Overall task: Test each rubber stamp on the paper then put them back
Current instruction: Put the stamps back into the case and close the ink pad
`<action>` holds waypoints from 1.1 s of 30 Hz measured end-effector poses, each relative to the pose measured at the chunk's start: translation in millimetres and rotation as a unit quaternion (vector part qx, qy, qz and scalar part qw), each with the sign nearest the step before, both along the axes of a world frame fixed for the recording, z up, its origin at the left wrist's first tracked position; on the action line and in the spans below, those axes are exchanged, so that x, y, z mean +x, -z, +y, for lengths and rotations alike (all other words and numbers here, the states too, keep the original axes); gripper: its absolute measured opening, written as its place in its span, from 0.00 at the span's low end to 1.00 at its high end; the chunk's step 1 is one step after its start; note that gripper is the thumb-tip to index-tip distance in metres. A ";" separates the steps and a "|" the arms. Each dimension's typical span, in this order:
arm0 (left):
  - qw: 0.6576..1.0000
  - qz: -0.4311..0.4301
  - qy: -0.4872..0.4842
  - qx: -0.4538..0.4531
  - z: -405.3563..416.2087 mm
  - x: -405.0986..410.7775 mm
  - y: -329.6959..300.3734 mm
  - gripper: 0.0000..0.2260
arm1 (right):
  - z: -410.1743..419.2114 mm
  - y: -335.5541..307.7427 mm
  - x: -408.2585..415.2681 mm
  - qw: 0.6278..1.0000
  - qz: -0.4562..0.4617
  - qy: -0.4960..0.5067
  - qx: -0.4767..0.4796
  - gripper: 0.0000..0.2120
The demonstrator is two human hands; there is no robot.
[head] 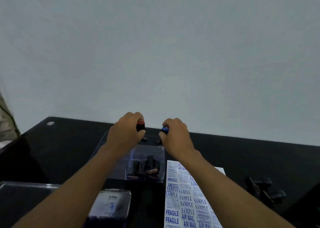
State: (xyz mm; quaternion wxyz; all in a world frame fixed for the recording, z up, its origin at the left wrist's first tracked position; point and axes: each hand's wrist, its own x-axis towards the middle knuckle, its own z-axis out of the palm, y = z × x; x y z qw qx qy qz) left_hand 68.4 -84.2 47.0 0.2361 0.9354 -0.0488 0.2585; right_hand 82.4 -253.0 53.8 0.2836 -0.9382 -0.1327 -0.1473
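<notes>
Over the far edge of the black bench (69, 141), we hold one stamp in each hand.

Our left hand (126, 132) is closed round a black stamp with a red cap (140, 126), our right hand (174, 134) round a black stamp with a blue cap (165, 130). Our white paper sheet (187, 201) is already crowded with blue prints; black stamps sit in the clear plastic box (146, 165), others lie loose (265, 189) at right, so we judge testing well advanced.
</notes>
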 end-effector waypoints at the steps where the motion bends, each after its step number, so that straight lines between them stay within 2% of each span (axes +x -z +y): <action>1: 1.000 0.003 -0.009 0.008 3.6 4.2 2.2 0.11 | 3.2 1.8 6.9 1.000 -0.005 0.000 0.002 0.08; 4: 0.999 0.024 -0.021 0.019 14.1 20.5 15.4 0.10 | 17.2 13.1 26.4 1.000 0.004 -0.004 0.006 0.09; 9: 0.996 0.076 -0.018 0.039 18.5 44.6 44.9 0.10 | 29.7 42.3 44.4 0.998 0.049 0.004 -0.026 0.06; 15: 0.974 0.183 0.010 0.136 12.2 62.4 65.5 0.11 | 32.9 64.5 56.2 0.979 0.122 0.028 -0.162 0.05; 18: 0.953 0.232 0.007 0.195 8.8 73.6 66.7 0.12 | 34.2 69.3 60.4 0.968 0.113 0.030 -0.222 0.06; 21: 0.940 0.265 0.006 0.215 6.2 81.1 69.0 0.10 | 34.5 74.2 62.5 0.963 0.111 0.024 -0.246 0.11; 24: 0.934 0.271 -0.004 0.233 5.9 78.9 69.8 0.11 | 34.1 74.1 61.1 0.968 0.115 0.015 -0.221 0.13; 28: 0.945 0.209 -0.032 0.251 0.3 62.0 59.0 0.09 | 20.6 61.7 48.4 0.983 0.076 0.013 -0.165 0.14; 33: 0.969 0.158 0.001 0.190 -36.7 33.0 33.2 0.12 | -17.1 42.7 14.4 0.991 0.043 0.035 -0.122 0.13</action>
